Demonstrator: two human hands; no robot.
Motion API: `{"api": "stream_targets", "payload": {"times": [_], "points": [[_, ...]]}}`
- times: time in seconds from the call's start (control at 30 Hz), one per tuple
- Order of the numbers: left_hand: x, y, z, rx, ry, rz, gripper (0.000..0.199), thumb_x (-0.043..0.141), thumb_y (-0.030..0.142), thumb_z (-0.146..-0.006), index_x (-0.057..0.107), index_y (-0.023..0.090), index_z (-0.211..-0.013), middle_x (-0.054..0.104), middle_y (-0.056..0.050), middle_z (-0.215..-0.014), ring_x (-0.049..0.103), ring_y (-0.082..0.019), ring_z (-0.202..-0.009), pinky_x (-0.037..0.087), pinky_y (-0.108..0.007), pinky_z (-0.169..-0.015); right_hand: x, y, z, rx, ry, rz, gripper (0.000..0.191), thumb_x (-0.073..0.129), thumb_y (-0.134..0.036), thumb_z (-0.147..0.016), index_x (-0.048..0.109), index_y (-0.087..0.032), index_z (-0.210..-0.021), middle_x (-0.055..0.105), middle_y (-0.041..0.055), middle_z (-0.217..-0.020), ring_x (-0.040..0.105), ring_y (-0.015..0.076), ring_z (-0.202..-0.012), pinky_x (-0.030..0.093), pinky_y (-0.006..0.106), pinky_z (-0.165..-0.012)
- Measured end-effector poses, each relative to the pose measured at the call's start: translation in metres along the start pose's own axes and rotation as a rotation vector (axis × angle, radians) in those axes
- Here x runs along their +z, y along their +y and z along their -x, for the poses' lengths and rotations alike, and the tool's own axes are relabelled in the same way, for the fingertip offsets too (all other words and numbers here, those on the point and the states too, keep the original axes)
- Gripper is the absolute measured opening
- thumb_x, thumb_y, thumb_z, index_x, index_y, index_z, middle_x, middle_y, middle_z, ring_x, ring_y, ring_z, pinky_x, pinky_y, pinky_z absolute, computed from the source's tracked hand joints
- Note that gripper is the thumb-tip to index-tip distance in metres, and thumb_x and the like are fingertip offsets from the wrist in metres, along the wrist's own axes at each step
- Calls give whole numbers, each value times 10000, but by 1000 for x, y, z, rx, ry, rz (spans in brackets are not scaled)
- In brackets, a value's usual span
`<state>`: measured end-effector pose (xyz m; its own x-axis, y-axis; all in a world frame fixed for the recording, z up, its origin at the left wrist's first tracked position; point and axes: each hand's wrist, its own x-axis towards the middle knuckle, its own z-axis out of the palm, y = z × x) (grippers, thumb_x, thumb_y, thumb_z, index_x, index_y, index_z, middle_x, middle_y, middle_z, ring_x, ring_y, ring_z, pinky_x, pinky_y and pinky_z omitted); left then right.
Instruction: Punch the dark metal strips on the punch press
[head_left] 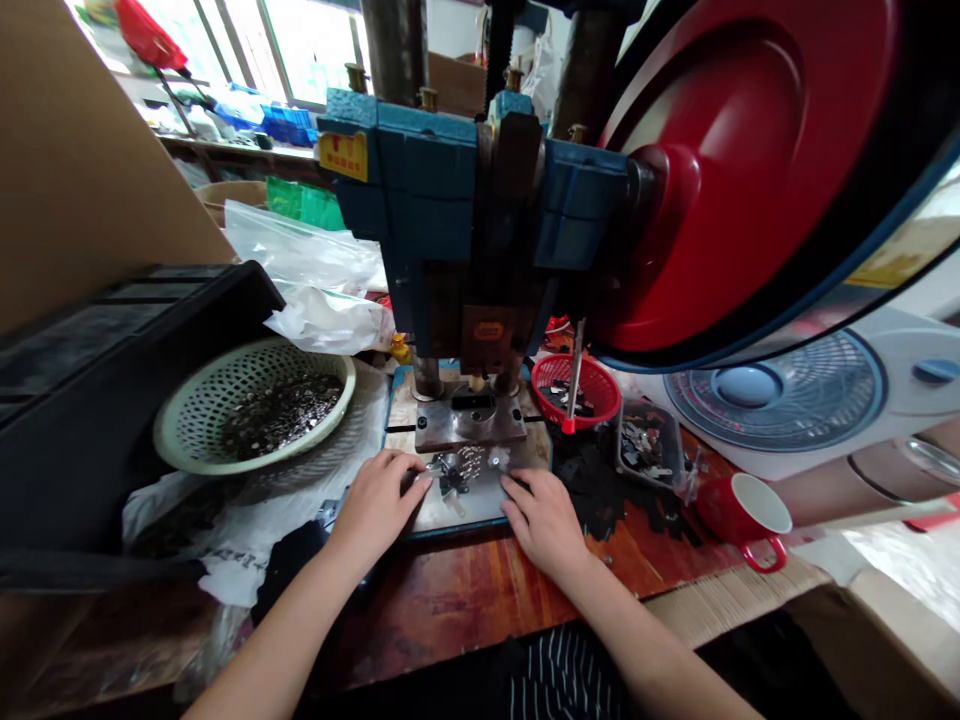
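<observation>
Parts [454, 478]: small flat pieces, some dark and some silvery, lying loose on the pale press bed [487, 505], between the two hands and just in front of the steel die block [472, 430].
Left hand [381, 500]: fingers bent, thumb close to the forefinger at the edge of the scatter; from where I stand I can't tell whether a piece is pinched between them.
Right hand [544, 520]: half curled, palm down, fingertips at the other side of the bed beside a shiny bit [498, 458]; whether it grips anything, I can't tell.
Weight: next to nothing apiece, I'd judge; they look like thin metal, stiff rather than soft.
Surface: probably slick, so a flat one may skid on the bed before a fingertip gets under it.
Hold: thumb and forefinger on opposite outer edges look best, with a light pinch; thin tabs could bend if squeezed hard, and cut edges may be sharp.
Red basket [618, 398]: beside the press on the right, with more dark and silvery pieces inside.
Clear tub [680, 452]: more pieces, on the reddish worktop [450, 600] near the red mug [724, 505].
Pale green basin [171, 440]: on the left, holding a heap of tiny glinting bits.
</observation>
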<state>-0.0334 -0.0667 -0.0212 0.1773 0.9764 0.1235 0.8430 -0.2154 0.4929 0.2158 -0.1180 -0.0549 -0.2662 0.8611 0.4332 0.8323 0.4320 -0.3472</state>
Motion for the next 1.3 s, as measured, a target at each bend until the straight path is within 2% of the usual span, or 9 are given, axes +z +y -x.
{"api": "stream_targets", "payload": {"times": [0.2,0.3,0.43,0.67,0.83,0.93,1.0,1.17,1.3], "points": [[3,-1,5,6,21,46,144,518,343,-796,592,232,-853,644,-19,-883,579,-218,-861,420,-346,-777,3,1,18,-101,52,-50,237,515,-199,-879,595,-217,-1101,608,76,-1062,526,220,-1032,377,481,-1008],[6,-1,7,-28,34,94,184,512,345,-807,601,237,-926,659,-6,-831,600,-206,-816,432,-334,-752,5,2,21,-87,90,-133,143,511,-170,-883,612,-219,-971,623,48,-960,554,187,-960,373,477,-1015],[7,1,7,-7,98,167,240,473,372,-839,626,241,-970,673,-15,-928,607,-200,-894,441,-326,-813,6,0,18,-44,91,-205,96,511,-155,-883,591,-208,-871,617,29,-859,572,164,-878,383,469,-1010],[10,7,6,-26,143,304,231,485,385,-833,648,244,-917,670,-11,-945,615,-183,-882,474,-303,-794,6,9,25,-140,123,-125,180,514,-154,-879,584,-219,-1032,624,58,-964,564,194,-964,422,463,-986],[18,18,-5,-40,153,426,230,504,384,-816,655,233,-901,668,-20,-928,619,-177,-848,489,-306,-776,5,6,24,-146,110,-128,171,496,-114,-868,596,-206,-973,629,51,-912,562,189,-916,435,441,-951],[25,21,-11,-60,175,489,241,500,383,-817,651,217,-904,667,-32,-926,620,-182,-852,489,-320,-787,-1,0,5,-69,119,-188,128,482,-144,-873,597,-197,-893,623,52,-865,559,188,-864,468,397,-856],[29,21,-13,-64,203,489,244,493,385,-824,647,214,-904,667,-37,-930,613,-192,-881,475,-341,-823,-5,-3,-19,-6,155,-200,123,490,-177,-871,610,-196,-863,622,59,-867,556,193,-863,469,374,-814],[30,19,-10,-73,216,451,245,479,386,-836,636,216,-916,665,-41,-939,607,-207,-920,459,-362,-852,-4,-3,-101,83,290,-146,122,560,-232,-832,678,-214,-809,637,60,-935,544,211,-926,439,361,-852],[28,20,-7,-97,198,483,244,482,386,-832,637,222,-924,682,-31,-946,621,-202,-908,466,-350,-844,9,-1,-141,109,242,-3,152,555,-231,-835,704,-218,-805,651,63,-930,528,223,-944,413,372,-858]]}}
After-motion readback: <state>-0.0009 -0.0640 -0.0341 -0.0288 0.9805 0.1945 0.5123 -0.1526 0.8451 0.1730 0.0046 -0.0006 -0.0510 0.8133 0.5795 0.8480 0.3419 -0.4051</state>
